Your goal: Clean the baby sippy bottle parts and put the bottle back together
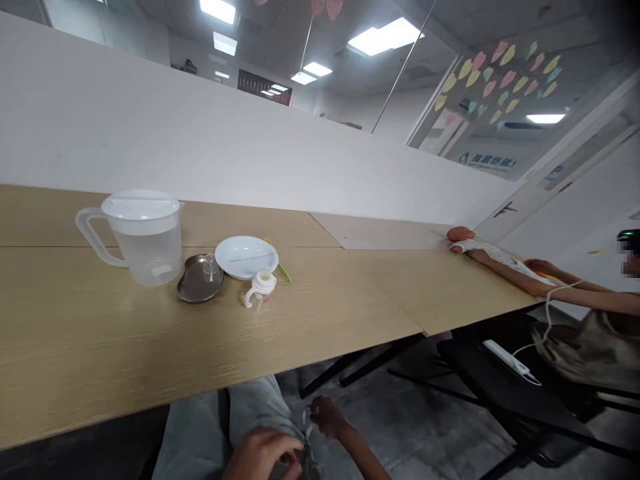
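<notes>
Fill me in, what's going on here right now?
The person's left hand and right hand are below the table edge over their jeans, at something small I can't make out. On the wooden table sit a lidded plastic jug, a steel kidney dish, a white plate and a white two-handled bottle top. Another person's arm lies beside a swaddled doll.

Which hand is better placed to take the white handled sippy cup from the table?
Probably the right hand: it is closer to the edge of the wooden table than the left hand, which is low over the lap. The white handled sippy cup stands past that edge.
</notes>
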Available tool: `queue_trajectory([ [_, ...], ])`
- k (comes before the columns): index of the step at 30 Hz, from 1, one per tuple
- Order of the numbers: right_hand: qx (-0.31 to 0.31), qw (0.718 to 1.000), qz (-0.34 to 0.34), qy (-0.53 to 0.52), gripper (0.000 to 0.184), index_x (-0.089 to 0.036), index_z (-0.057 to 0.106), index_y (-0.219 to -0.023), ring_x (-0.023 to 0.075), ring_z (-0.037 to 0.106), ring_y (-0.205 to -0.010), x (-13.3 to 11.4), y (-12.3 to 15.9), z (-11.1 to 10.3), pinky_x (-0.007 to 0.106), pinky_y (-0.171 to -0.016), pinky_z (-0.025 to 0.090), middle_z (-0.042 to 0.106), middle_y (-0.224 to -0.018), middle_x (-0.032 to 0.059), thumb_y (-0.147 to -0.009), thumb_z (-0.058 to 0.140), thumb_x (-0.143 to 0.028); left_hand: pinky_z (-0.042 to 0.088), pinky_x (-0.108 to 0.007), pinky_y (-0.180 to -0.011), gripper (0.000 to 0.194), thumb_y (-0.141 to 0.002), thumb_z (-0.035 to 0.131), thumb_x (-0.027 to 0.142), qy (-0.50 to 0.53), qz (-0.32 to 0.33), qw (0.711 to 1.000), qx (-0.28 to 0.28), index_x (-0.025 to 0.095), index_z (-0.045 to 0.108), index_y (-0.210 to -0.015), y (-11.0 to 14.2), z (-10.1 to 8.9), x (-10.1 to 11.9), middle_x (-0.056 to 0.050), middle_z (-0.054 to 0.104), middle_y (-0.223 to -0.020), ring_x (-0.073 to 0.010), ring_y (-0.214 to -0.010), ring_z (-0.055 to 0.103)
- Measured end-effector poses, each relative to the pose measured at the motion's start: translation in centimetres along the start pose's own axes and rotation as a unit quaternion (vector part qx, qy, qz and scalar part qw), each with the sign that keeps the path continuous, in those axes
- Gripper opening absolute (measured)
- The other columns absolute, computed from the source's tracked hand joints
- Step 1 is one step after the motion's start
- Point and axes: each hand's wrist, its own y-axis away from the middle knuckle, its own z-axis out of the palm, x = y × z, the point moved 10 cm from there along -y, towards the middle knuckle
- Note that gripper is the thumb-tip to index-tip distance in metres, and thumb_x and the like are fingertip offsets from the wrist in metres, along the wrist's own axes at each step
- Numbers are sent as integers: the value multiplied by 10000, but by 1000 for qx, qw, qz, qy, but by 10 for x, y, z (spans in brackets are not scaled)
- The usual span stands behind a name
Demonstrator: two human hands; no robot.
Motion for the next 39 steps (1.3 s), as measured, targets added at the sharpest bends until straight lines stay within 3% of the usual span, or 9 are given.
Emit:
queue_trajectory([
  [4, -68, 989, -128, -24, 289, -215, 771, -907, 241, 685, -901, -45, 34, -38, 307, -813, 502, 732, -826, 55, -655, 662, -125, 562, -294, -773, 257, -914, 520, 402, 42, 77, 967, 241, 287, 750, -922, 28, -110, 50, -14, 742, -800, -185, -749, 680],
  [8, -306, 891, -254, -219, 426, -194, 681, -1192, 116, 548, -488, -119, 91, -75, 225, -486, 434, 696, -736, 13, -821, 608, -391, 544, -256, -656, 355, -858, 582, 474, 58, 58, 868, 490, 214, 657, -629, 51, -216, 64, -27, 701, -671, -195, -736, 690],
  [10, -338, 847, -298, -280, 429, -160, 693, -1129, 82, 507, -444, -154, 100, -110, 187, -435, 393, 669, -682, -6, -816, 639, -449, 512, -238, -606, 321, -837, 592, 488, 75, 40, 827, 555, 197, 686, -742, 48, -250, 62, -8, 659, -634, -166, -662, 646],
  [13, -215, 827, -353, -382, 409, -118, 696, -940, 67, 453, -387, -200, 64, -179, 163, -389, 335, 583, -537, -45, -805, 654, -501, 490, -227, -596, 349, -825, 572, 493, 77, 38, 804, 588, 168, 699, -838, 21, -289, 53, 10, 619, -615, -139, -615, 600],
  [17, 17, 791, -346, -504, 402, -101, 670, -961, 67, 373, -390, -240, -16, -254, 173, -408, 277, 463, -472, -83, -852, 568, -474, 520, -266, -708, 388, -837, 507, 444, 27, -11, 808, 588, 124, 706, -928, -22, -332, 15, -39, 691, -742, -163, -703, 638],
  [20, 168, 805, -283, -494, 314, -97, 670, -880, 92, 433, -498, -253, -67, -272, 199, -516, 356, 497, -547, -53, -850, 521, -371, 504, -338, -881, 391, -846, 460, 311, -108, -63, 814, 567, 104, 686, -1088, -47, -352, -11, -101, 731, -979, -207, -882, 657],
  [23, 245, 850, -215, -414, 287, -103, 684, -910, 132, 545, -683, -253, -97, -262, 218, -669, 406, 624, -729, 14, -831, 464, -268, 453, -399, -1003, 432, -867, 395, 216, -239, -94, 800, 542, 64, 636, -1192, -62, -357, -26, -158, 690, -1155, -258, -1088, 612],
  [34, 235, 929, -193, -212, 300, -175, 655, -1142, 189, 646, -913, -251, -114, -224, 255, -746, 420, 721, -998, 55, -915, 468, -237, 416, -457, -1063, 488, -865, 421, 155, -431, -143, 786, 420, 79, 574, -1323, -90, -334, -58, -182, 553, -1403, -333, -1267, 518],
  [39, 218, 947, -211, -105, 303, -159, 654, -1174, 200, 654, -998, -263, -110, -215, 257, -784, 440, 718, -1094, 94, -947, 510, -298, 452, -440, -1026, 456, -881, 475, 229, -433, -156, 780, 424, 88, 566, -1305, -85, -332, -54, -198, 551, -1398, -322, -1259, 537],
])
